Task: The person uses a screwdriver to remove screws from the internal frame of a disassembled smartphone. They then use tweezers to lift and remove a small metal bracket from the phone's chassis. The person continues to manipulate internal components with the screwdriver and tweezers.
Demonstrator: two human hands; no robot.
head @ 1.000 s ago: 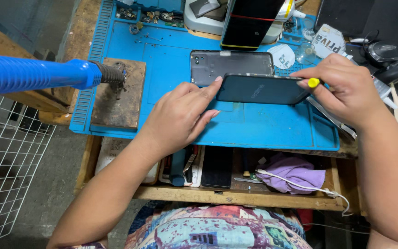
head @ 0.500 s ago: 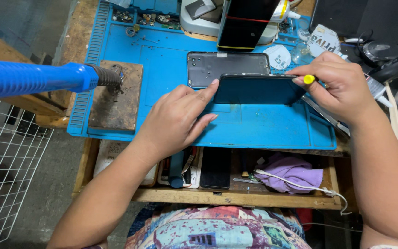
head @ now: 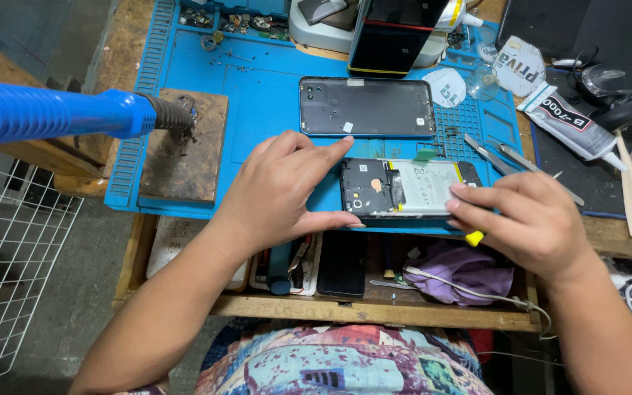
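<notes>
Your left hand [head: 283, 192] brackets the left end of the opened phone [head: 404, 189]: thumb under its near edge, index finger over the far corner, other fingers loosely curled. It's half open, steadying the phone, not clamped tight. Your right hand [head: 532, 219] sits at the phone's right end, fingers curled down onto that edge, and it pinches a small tool with a yellow tip [head: 475, 238] that pokes out below the fingers; can't tell what kind of tool.

The phone lies flat at the near edge of the blue mat [head: 272, 102], internals up, white battery and dark board visible. Its dark back cover [head: 366, 107] lies apart, farther up the mat. Tweezers [head: 486, 155] sit just right of the phone. A blue-handled tool [head: 53, 112] reaches in from the left over a wooden block [head: 183, 162]. A glue tube [head: 572, 121] lies off the mat to the right.
</notes>
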